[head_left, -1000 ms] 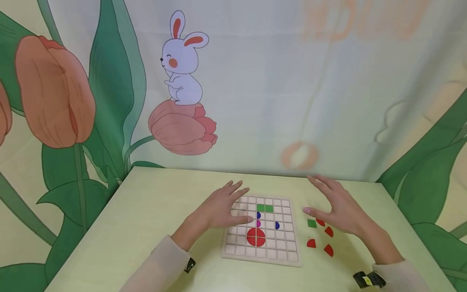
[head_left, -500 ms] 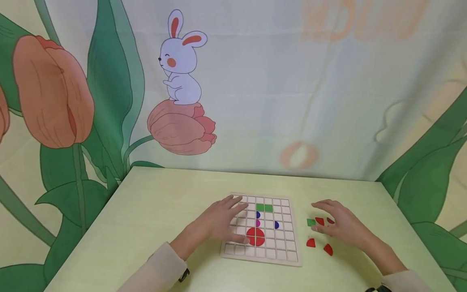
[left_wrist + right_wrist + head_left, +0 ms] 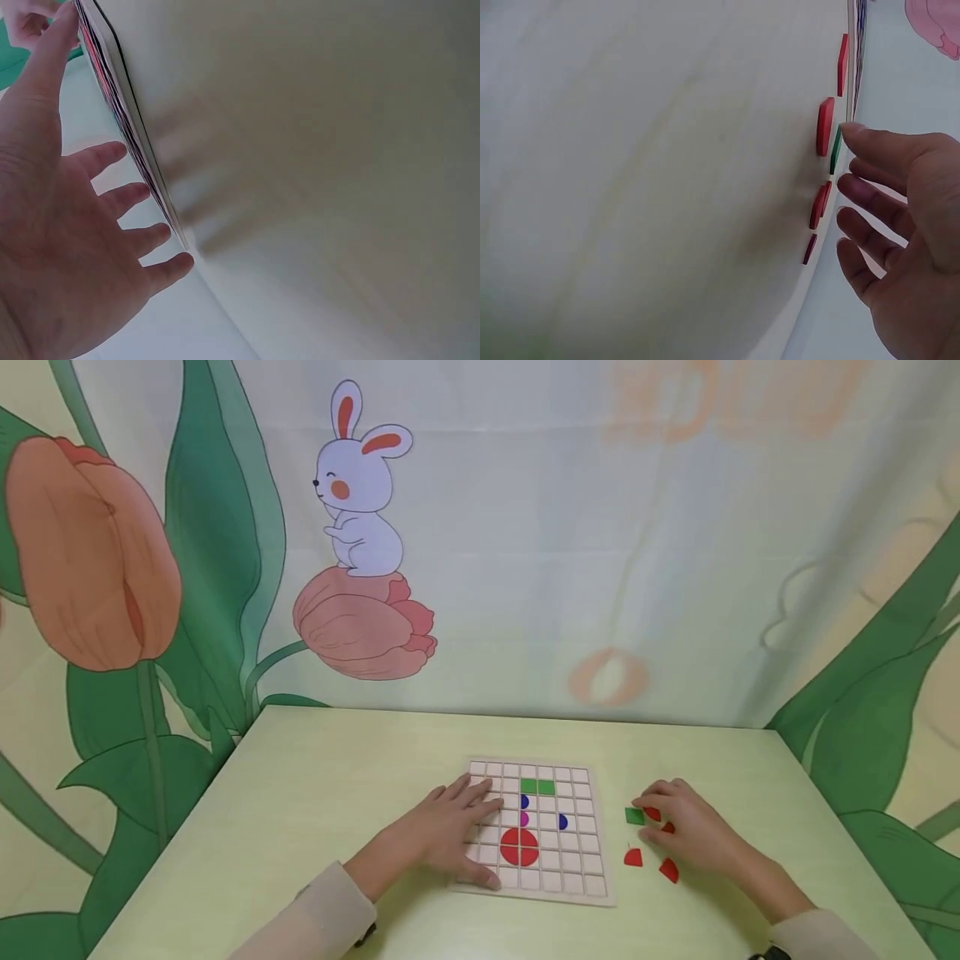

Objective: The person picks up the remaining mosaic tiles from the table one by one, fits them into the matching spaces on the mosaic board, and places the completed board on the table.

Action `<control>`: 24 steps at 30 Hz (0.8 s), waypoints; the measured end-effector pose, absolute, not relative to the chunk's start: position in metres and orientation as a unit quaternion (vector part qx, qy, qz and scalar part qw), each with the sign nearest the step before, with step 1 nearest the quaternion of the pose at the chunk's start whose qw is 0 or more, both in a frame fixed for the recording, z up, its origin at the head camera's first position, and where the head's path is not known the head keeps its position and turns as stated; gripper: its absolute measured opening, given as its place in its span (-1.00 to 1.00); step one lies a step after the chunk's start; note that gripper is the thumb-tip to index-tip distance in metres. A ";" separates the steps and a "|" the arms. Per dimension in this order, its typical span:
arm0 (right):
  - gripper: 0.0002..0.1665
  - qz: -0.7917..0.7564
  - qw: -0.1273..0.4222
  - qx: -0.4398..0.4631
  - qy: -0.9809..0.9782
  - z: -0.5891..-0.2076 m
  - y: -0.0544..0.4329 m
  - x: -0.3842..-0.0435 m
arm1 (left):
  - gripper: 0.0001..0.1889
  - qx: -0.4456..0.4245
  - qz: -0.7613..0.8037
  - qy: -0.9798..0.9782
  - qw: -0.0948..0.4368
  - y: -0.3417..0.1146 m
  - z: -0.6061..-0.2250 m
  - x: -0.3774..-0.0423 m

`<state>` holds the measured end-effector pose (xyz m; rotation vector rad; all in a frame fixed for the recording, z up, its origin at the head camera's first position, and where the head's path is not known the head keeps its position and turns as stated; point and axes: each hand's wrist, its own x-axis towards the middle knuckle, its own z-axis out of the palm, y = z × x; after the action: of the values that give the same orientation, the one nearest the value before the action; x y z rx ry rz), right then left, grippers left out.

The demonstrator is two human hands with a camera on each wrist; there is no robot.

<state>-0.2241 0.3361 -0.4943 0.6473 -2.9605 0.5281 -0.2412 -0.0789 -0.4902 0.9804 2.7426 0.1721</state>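
Observation:
My left hand (image 3: 442, 831) lies spread over the left side of a white grid board (image 3: 572, 864), its thumb by the front edge. In the left wrist view, the fingers (image 3: 124, 199) reach along the board's side. My right hand (image 3: 693, 831) hovers over loose pieces right of the board, fingers loosely bent. A gap shows between its thumb and fingers in the right wrist view, with nothing gripped there. Closest to it are a green square (image 3: 633, 816) and several red quarter-circle pieces (image 3: 633, 857). A dark purple piece (image 3: 810, 249) shows in the right wrist view; the hand hides it from the head view.
On the board sit a red circle of quarter pieces (image 3: 529, 837), two green squares (image 3: 546, 787), a magenta half circle (image 3: 524, 819) and two blue half circles (image 3: 563, 821). A printed curtain (image 3: 510, 568) hangs behind the pale table (image 3: 337, 760).
My left hand has come down and toward me onto the board's left side. The right hand has lowered toward the loose pieces, its thumb and fingers drawing closer together.

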 end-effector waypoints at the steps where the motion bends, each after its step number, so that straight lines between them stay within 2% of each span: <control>1: -0.56 0.173 0.030 0.208 -0.962 -0.494 0.335 -0.225 | 0.27 0.332 0.057 0.934 0.115 -0.079 -0.490 -0.241; 10: -0.80 0.194 0.011 0.187 -0.963 -0.494 0.331 -0.229 | 0.27 0.328 0.063 0.933 0.133 -0.078 -0.490 -0.239; 24: -0.82 0.219 -0.015 0.169 -0.961 -0.491 0.324 -0.234 | 0.25 0.338 0.036 0.932 0.124 -0.080 -0.494 -0.241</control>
<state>-0.2344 0.3237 -0.4911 0.5356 -3.0479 0.6943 -0.2409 -0.0798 -0.4945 0.9839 2.7176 0.1046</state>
